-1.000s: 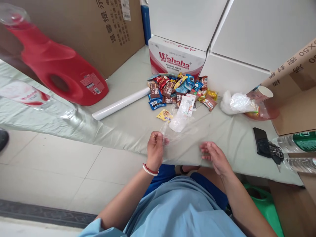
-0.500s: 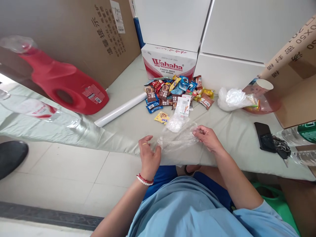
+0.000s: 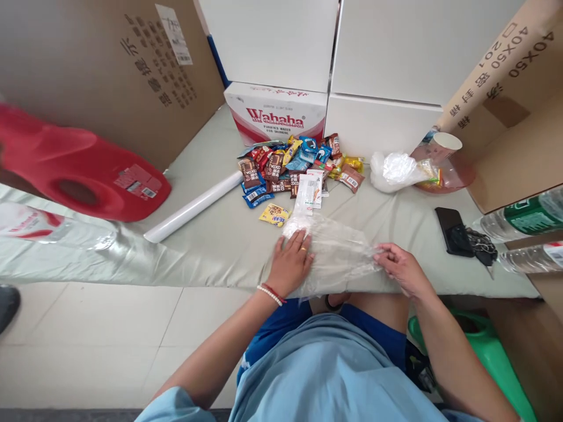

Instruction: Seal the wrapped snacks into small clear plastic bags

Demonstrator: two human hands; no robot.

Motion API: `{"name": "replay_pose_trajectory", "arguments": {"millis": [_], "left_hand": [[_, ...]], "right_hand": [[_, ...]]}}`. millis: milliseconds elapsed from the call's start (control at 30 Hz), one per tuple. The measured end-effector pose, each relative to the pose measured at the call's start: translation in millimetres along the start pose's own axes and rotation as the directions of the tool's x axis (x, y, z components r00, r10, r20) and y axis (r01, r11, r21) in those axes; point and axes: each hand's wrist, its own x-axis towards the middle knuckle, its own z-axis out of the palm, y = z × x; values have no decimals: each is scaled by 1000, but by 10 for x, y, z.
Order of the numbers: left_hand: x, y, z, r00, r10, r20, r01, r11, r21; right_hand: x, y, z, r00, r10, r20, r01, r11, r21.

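Observation:
A clear plastic bag (image 3: 338, 249) lies spread on the cloth-covered table in front of me. My left hand (image 3: 290, 262) rests flat on its left part, fingers stretched out, beside a crumpled white bundle (image 3: 298, 224) at the fingertips. My right hand (image 3: 398, 266) pinches the bag's right edge. Just beyond lie a white packet (image 3: 304, 196) and a yellow cookie packet (image 3: 275, 214). Behind them is a heap of wrapped snacks (image 3: 275, 167) in brown, blue, red and yellow.
Left of the snacks lie a white roll (image 3: 193, 206), a red jug (image 3: 101, 176) and a water bottle (image 3: 39, 224). A Wahaba-style printed carton (image 3: 277, 114) stands behind. On the right are a white plastic bundle (image 3: 391, 172), a phone (image 3: 453, 231), keys (image 3: 482, 246) and bottles (image 3: 525, 217).
My left hand has moved up and right from the bag's left end and now lies flat on it. My right hand has pulled its edge rightward, and the bag is spread wider. The view has shifted.

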Motion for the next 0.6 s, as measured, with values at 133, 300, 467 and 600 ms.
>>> {"name": "replay_pose_trajectory", "arguments": {"millis": [133, 300, 467, 600], "left_hand": [[-176, 46, 67, 998, -57, -41, 56, 998, -15], [-181, 17, 15, 996, -82, 36, 81, 996, 32], [-202, -25, -16, 993, -2, 117, -7, 997, 78], [-261, -53, -14, 991, 48, 122, -55, 997, 51]], "right_hand": [[-365, 228, -294, 994, 100, -37, -99, 995, 14], [-503, 150, -501, 954, 201, 224, -140, 955, -260], [-42, -91, -451, 1000, 15, -13, -19, 901, -434], [547, -123, -88, 985, -89, 150, 155, 837, -524]]}}
